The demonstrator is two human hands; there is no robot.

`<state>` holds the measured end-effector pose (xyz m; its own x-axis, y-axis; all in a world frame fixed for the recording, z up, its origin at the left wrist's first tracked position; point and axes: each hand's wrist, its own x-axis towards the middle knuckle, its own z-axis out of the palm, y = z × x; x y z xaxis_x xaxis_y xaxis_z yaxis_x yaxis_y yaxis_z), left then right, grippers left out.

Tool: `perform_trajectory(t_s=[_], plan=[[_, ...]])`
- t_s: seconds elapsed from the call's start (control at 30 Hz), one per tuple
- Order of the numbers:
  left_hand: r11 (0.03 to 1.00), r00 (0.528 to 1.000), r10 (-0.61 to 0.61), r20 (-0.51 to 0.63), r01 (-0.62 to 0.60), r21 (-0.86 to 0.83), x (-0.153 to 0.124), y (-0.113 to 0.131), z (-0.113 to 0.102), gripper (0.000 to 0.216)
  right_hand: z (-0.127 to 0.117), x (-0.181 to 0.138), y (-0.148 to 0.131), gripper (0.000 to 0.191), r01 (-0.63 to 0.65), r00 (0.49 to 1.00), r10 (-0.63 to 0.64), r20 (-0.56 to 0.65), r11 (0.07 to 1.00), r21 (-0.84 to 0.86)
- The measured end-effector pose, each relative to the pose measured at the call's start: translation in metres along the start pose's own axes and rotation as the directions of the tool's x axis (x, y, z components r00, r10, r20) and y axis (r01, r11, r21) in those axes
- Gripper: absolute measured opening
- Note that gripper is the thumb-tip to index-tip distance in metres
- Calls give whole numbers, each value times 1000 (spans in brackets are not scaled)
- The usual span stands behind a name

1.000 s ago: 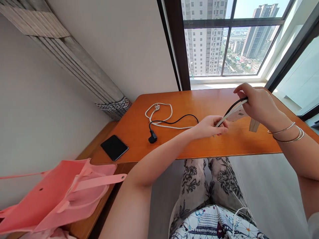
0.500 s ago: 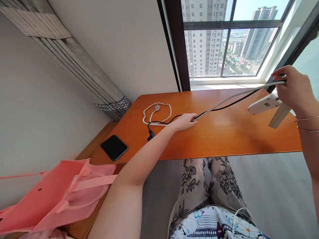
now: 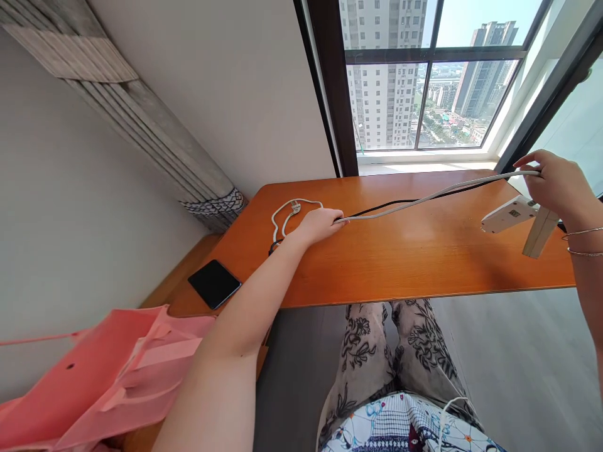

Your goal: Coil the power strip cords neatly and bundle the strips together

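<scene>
A white cable [image 3: 428, 197] and a black cable [image 3: 389, 203] run side by side above the wooden desk [image 3: 414, 257]. My left hand [image 3: 319, 226] is closed round both near the desk's left part. At the right, my right hand [image 3: 558, 188] pinches the cables at their other end. Below it hang a white power strip [image 3: 507, 214] and a pale block-shaped piece [image 3: 541, 233]; how they join the cables is hidden by the hand. Beyond my left hand, the white plug [image 3: 295, 207] lies on the desk with its cord in a loop. My forearm mostly hides the black cable's plug end.
A black tablet or phone [image 3: 214, 284] rests at the desk's left end. A pink bag [image 3: 108, 376] stands at the lower left. Behind the desk are a window [image 3: 431, 100] and a gathered grey curtain [image 3: 155, 138]. My legs are below the front edge.
My left hand has slid left along the two cables, leaving a longer stretch between the hands. My right hand has lowered slightly, with the power strip shifting right and down.
</scene>
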<state>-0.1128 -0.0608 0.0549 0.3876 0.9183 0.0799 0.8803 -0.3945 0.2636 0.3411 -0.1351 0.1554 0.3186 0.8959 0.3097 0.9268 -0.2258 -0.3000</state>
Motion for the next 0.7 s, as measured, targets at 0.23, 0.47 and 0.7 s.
perform_trajectory(t_s=[0.23,0.47,0.7], plan=[[992,992,-121,-37,119,-31,-9,-34,3,43,-1,-3,14,43,-97,995,98,8,992,-83],[983,990,-137,21,139,-122,-18,-53,11,47,10,-4,26,39,-86,996,89,21,991,-99],[954,991,-102,80,121,-276,-24,-51,16,47,23,-2,35,36,-48,995,55,84,996,-80]])
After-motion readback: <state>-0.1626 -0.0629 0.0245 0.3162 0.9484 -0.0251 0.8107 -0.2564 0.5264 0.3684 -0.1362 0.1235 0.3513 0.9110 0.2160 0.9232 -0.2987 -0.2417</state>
